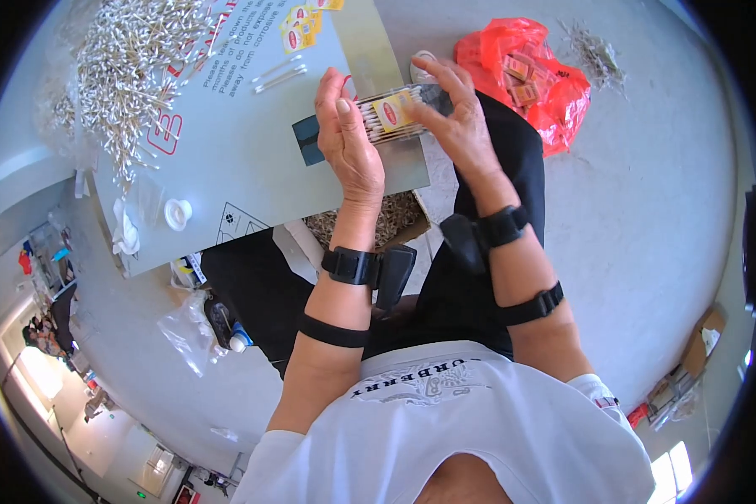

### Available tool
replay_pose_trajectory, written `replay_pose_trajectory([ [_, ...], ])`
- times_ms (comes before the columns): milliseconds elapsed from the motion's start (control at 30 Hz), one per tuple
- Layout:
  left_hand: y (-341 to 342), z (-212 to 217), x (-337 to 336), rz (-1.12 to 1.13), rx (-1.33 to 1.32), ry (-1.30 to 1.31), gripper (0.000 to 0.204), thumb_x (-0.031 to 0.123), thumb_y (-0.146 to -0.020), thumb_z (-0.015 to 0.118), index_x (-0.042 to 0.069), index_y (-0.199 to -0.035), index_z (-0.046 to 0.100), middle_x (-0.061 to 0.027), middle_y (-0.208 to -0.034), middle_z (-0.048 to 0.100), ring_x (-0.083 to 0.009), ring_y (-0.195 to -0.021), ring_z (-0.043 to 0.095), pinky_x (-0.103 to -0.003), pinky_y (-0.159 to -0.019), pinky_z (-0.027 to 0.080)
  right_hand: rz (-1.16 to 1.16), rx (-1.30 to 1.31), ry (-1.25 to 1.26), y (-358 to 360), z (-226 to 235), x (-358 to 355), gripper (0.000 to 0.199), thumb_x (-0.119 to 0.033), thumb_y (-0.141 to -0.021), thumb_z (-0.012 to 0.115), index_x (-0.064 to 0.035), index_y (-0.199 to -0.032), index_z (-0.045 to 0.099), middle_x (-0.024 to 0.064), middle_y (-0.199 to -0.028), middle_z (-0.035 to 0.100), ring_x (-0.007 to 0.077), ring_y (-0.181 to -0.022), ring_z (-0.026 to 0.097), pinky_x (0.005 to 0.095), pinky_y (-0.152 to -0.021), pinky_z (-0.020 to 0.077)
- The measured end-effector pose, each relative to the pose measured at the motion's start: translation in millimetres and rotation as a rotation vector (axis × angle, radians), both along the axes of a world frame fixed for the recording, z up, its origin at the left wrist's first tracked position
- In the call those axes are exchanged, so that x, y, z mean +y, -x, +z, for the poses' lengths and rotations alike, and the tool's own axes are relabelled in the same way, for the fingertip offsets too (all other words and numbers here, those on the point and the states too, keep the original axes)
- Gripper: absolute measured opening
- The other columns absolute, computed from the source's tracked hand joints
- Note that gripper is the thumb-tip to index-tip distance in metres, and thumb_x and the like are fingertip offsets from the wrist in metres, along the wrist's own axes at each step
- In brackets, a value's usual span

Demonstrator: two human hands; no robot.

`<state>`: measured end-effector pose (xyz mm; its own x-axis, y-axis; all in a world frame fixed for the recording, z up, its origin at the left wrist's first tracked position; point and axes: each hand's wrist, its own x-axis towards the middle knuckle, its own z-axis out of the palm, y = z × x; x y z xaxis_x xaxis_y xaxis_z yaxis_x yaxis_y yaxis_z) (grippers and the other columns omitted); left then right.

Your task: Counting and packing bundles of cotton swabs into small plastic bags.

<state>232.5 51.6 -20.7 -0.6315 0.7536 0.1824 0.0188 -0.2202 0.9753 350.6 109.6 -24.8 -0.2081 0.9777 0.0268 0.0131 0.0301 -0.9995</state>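
My left hand (pixel 349 139) and my right hand (pixel 455 113) together grip a small clear pack of cotton swabs (pixel 395 113) with a yellow and red label, held above the near edge of a grey cardboard sheet (pixel 252 151). The left fingers wrap the pack's left end; the right fingers press on its top and right end. A large heap of loose cotton swabs (pixel 130 63) lies on the sheet's far left. Two single swabs (pixel 279 74) and several small yellow labels (pixel 301 29) lie further up the sheet.
A red plastic bag (pixel 533 76) holding small packets sits on the floor to the right, with a small pile of swabs (pixel 596 50) beyond it. A white cap (pixel 177 212) rests on the sheet. A box of swabs (pixel 395 217) stands under the sheet's edge.
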Motion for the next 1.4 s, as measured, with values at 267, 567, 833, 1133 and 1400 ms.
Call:
replay_pose_trajectory([
  [267,3.3,-1.4,-1.7,-0.029,-0.045,0.009,0.064,0.045,-0.101,0.038,-0.010,-0.135,0.039,-0.0230,-0.138,0.042,-0.0267,-0.130,0.040,-0.040,-0.113,0.026,0.444,-0.848,-0.652,-18.2,30.1,20.1,0.059,-0.012,-0.058,0.074,-0.0125,-0.117,0.063,0.0077,-0.131,0.050,0.0292,-0.129,0.037,0.0454,-0.105,0.0284],
  [567,4.0,-2.2,-3.0,-0.046,-0.060,0.003,0.064,0.044,-0.101,0.036,-0.009,-0.135,0.039,-0.0232,-0.137,0.043,-0.0264,-0.129,0.041,-0.039,-0.113,0.027,0.497,-0.789,-0.639,-0.4,26.3,20.3,0.058,-0.011,-0.056,0.077,-0.0114,-0.111,0.059,0.0053,-0.118,0.055,0.0291,-0.120,0.043,0.0464,-0.102,0.0306],
  [833,-0.6,-0.5,-1.7,-0.039,-0.063,0.013,0.064,0.045,-0.101,0.037,-0.009,-0.135,0.039,-0.0229,-0.136,0.044,-0.0260,-0.128,0.041,-0.039,-0.112,0.027,0.491,-0.782,-0.596,-1.9,25.0,18.3,0.059,-0.016,-0.057,0.082,-0.0125,-0.111,0.059,0.0054,-0.123,0.053,0.0290,-0.124,0.040,0.0486,-0.104,0.0270],
  [1133,-0.1,-0.9,1.4,-0.050,-0.103,-0.026,0.066,0.046,-0.101,0.036,-0.010,-0.135,0.038,-0.0246,-0.140,0.040,-0.0300,-0.134,0.037,-0.042,-0.114,0.025,-0.079,0.321,0.741,-3.0,-15.1,19.3,0.038,-0.041,-0.094,0.058,-0.0028,-0.091,0.064,0.0012,-0.077,0.062,0.0096,-0.065,0.059,0.0258,-0.055,0.0468],
  [1400,-0.6,0.8,1.4,-0.055,-0.148,-0.034,0.068,0.048,-0.100,0.036,-0.010,-0.135,0.037,-0.0247,-0.141,0.039,-0.0318,-0.135,0.035,-0.043,-0.115,0.023,-0.130,0.097,0.522,11.0,-20.1,8.6,0.040,-0.040,-0.089,0.067,0.0001,-0.088,0.067,0.0008,-0.073,0.062,0.0074,-0.062,0.053,0.0245,-0.056,0.0458],
])
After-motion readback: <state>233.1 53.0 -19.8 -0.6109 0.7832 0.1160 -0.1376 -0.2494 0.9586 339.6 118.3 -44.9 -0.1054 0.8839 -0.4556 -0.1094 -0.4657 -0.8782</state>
